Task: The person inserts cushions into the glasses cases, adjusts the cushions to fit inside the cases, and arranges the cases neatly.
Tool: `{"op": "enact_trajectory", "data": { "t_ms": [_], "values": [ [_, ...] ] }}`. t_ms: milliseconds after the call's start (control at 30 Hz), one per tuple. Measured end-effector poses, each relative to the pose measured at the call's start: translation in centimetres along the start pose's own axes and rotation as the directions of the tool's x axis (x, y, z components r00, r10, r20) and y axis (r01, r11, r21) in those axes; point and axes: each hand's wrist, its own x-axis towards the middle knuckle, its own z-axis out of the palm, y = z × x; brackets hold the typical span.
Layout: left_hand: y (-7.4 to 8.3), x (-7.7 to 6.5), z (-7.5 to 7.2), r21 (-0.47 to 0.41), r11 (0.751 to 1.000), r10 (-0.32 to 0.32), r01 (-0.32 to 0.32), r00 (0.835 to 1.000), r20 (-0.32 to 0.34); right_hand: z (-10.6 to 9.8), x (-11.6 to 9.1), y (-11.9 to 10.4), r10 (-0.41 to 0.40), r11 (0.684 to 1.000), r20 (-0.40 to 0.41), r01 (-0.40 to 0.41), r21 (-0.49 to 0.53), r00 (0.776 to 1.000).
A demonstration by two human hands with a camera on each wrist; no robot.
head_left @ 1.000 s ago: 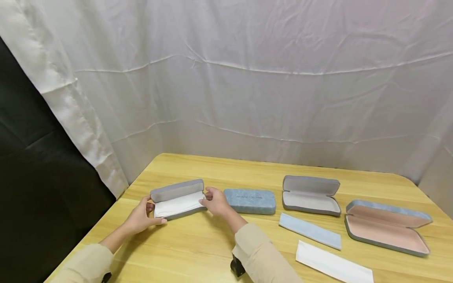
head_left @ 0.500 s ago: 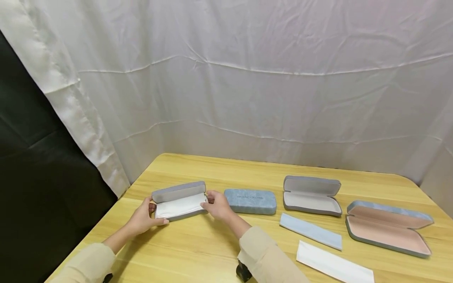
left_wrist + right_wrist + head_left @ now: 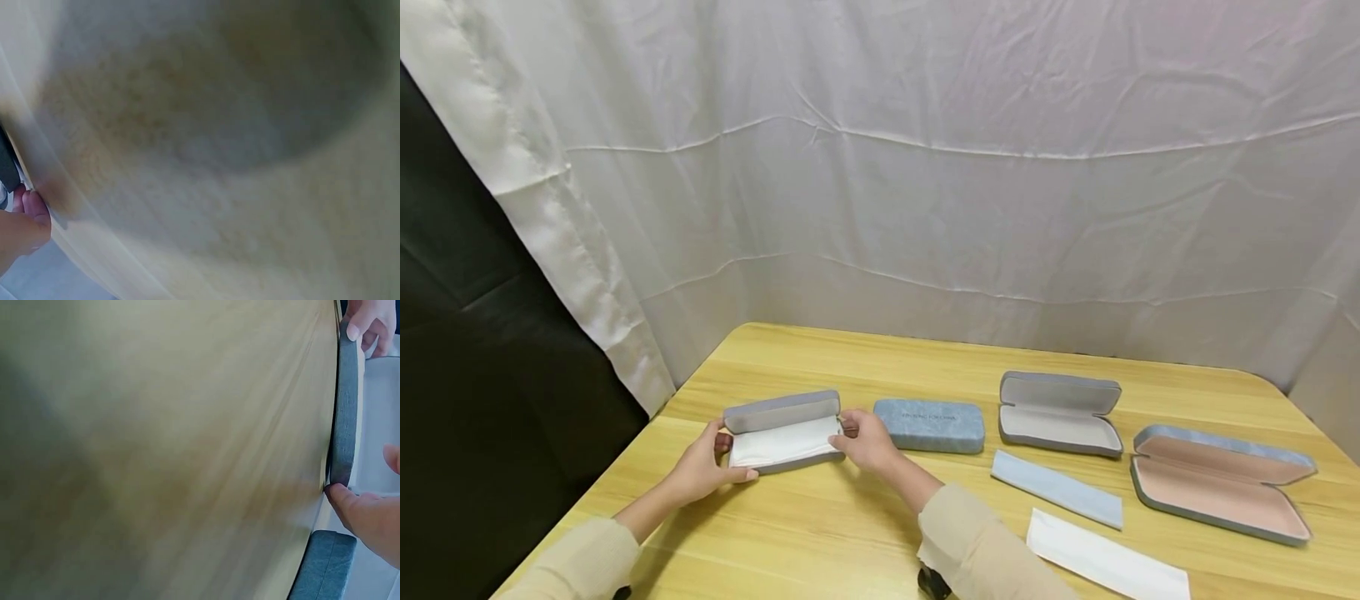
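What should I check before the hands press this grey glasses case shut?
1. White cloth lies inside the grey glasses case: ok.
2. Cloth edge clear of the rim: cannot tell.
3. Left hand holds the case's left end: ok.
4. Right hand holds its right end: ok.
5. Lid partly lowered, not yet shut: ok.
6. Closed blue case sits close beside the right hand, apart from the grey case: ok.

faint lettering on blue case lid (unreadable)
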Motion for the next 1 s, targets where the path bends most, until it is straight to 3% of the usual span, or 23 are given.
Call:
{"op": "enact_trajectory", "data": {
  "t_ms": [267,467,767,1000],
  "values": [
    [-0.2,-0.2,-0.2,-0.016,1.000,0.021,-0.021,1.000,0.006,0.2,-0.6,-0.1,0.016,1.000,0.007,-0.016,0.019,1.000],
    [-0.4,-0.1,-0.3,-0.024,0.999,0.038,-0.037,0.998,0.041,0.2,-0.6,-0.7,0.046,0.998,-0.032,-0.045,0.041,0.998],
    [-0.9,0.2,-0.4,-0.045,0.998,0.048,-0.046,0.997,0.063,-0.3,0.2,-1.6,0.003,0.997,-0.024,-0.001,0.074,1.000],
    [-1.3,0.4,-0.5,-0.047,0.998,0.055,-0.052,0.996,0.065,-0.3,1.5,-1.8,0.053,0.996,-0.025,-0.052,0.067,0.998]
  ]
}}
